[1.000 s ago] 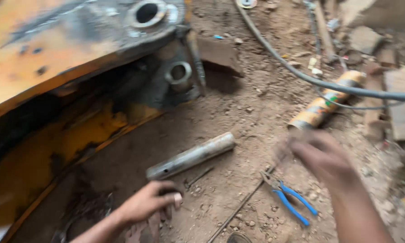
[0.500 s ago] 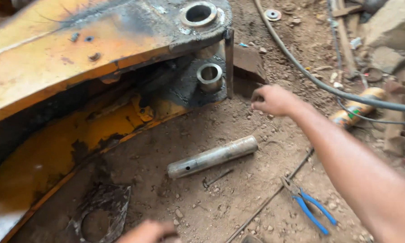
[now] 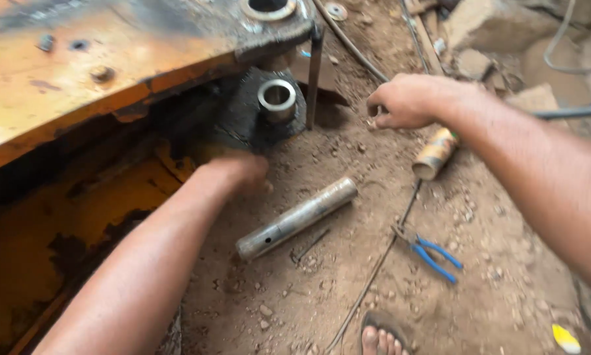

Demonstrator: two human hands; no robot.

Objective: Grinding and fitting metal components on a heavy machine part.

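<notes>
1. A worn orange boom filled the ground's upper left, its steel scraped and rust-patched, with a dark hollow under its edge.
2. The left hand reached under that edge, just below the black bracket; it was blurred, and whether its fingers were spread or closed could not be told. It lay near the pin's upper end but apart from it.
3. A round steel bush stood out of the black bracket, and a second ring sat in the boom's top plate at the upper edge.
4. A thin flat bar stood upright just right of the bush.
5. A grey steel pin lay on the dirt at the middle of the ground, tilted up to the right, touched by neither hand.
6. The right hand hovered low over the dirt right of the bar, fingers curled in and pressed together; whether they pinched something small could not be told.
7. A rusty can lay just below that wrist.
8. Blue-handled pliers lay toward the lower right, beside a thin rod.
9. A sandalled foot showed at the bottom edge.
</notes>
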